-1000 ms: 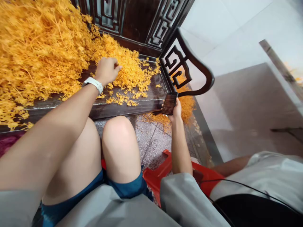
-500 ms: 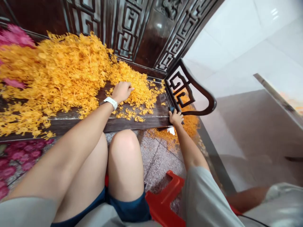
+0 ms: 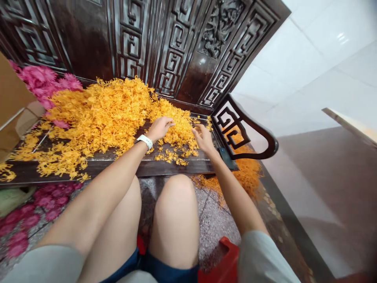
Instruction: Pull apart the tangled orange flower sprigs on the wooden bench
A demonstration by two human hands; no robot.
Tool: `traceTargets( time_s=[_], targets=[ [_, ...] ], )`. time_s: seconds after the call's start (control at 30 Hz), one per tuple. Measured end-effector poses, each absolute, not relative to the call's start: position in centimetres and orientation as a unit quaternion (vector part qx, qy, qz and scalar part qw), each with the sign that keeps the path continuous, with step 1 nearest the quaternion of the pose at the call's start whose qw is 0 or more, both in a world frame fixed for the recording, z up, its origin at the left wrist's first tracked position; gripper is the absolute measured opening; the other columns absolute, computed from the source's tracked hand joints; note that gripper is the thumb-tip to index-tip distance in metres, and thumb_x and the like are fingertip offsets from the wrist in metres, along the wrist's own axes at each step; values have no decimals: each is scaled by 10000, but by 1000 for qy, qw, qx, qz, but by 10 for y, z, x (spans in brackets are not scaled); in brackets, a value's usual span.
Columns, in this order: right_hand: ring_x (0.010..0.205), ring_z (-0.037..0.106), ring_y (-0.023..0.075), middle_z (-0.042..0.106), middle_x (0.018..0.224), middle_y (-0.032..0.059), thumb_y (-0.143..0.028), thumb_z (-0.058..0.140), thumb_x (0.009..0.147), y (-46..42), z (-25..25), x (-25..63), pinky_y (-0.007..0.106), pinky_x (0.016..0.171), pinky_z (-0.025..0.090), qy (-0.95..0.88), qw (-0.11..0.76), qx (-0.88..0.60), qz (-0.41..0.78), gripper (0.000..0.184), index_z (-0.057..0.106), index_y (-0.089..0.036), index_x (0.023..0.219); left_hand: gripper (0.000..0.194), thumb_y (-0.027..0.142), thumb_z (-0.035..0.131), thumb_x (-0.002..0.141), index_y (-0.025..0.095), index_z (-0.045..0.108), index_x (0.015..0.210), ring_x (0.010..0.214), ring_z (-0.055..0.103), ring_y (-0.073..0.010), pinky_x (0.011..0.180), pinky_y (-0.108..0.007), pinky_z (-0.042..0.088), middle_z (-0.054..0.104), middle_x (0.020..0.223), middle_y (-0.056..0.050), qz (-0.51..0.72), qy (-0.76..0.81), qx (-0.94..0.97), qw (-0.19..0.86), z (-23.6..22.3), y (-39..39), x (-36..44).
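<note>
A big heap of orange plastic flower sprigs (image 3: 100,114) covers the seat of a dark carved wooden bench (image 3: 176,167). My left hand (image 3: 159,127), a white watch on its wrist, rests on the smaller loose pile (image 3: 176,125) with fingers curled into the pieces. My right hand (image 3: 202,137) reaches into the same pile from the right, fingers bent among the sprigs. What either hand grips is hidden by the pieces. A dark phone (image 3: 227,158) lies on the bench's front right corner, beside the armrest (image 3: 247,131).
Pink artificial flowers lie at the bench's back left (image 3: 47,82) and on the floor at the left (image 3: 29,212). A cardboard box (image 3: 11,102) stands at far left. More orange sprigs (image 3: 247,177) are spilled on the floor under the armrest. A red stool (image 3: 226,263) is beneath me.
My right hand has let go of the phone on the bench corner and moved left into the orange pile. The view has tilted up and left. My left hand stayed on the pile.
</note>
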State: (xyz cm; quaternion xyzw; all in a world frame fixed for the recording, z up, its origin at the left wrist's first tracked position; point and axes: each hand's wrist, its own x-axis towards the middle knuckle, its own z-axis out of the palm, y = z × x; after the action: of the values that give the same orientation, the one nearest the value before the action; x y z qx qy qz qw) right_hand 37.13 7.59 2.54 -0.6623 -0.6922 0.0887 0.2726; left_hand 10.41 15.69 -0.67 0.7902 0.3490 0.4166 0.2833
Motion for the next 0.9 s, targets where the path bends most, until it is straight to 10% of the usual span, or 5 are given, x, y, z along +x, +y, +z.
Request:
traceTargets(
  time_s=[0.23,0.43,0.63,0.8,0.9],
  targets=[
    [888,611,236,725,947,100,-266,552,1085,113,48,272,347,840,442,-800,257,-536,79,166,671,-185,1003,244,159,524,993,236,532,761,869,608,-277,812,-387,421,648,888,-110,385,327,831,233,4,151,87],
    [840,522,243,679,859,79,-25,486,964,61,80,237,359,789,412,-897,208,-389,-41,265,652,-216,887,251,96,639,898,226,553,701,817,585,-240,781,-359,411,652,846,-79,372,359,826,226,8,158,75],
    [987,669,271,760,1106,119,-291,551,1088,52,117,228,450,962,539,-849,323,-413,64,257,751,-231,1238,279,311,607,1082,217,640,821,670,536,-182,705,-318,396,684,783,-42,564,441,595,365,12,170,56],
    [1431,563,515,529,1584,391,-490,771,931,90,93,269,705,1251,389,-685,286,-665,77,949,443,7,1669,69,210,608,1072,204,654,1021,731,607,-162,744,-283,481,726,842,-39,602,413,473,493,37,162,47],
    [1363,618,470,581,1553,354,-630,707,960,92,71,271,672,1219,446,-691,297,-647,124,925,502,-39,1641,100,167,614,1041,193,707,1067,882,687,-173,858,-299,539,735,914,-58,566,378,487,548,44,154,48]
  ],
)
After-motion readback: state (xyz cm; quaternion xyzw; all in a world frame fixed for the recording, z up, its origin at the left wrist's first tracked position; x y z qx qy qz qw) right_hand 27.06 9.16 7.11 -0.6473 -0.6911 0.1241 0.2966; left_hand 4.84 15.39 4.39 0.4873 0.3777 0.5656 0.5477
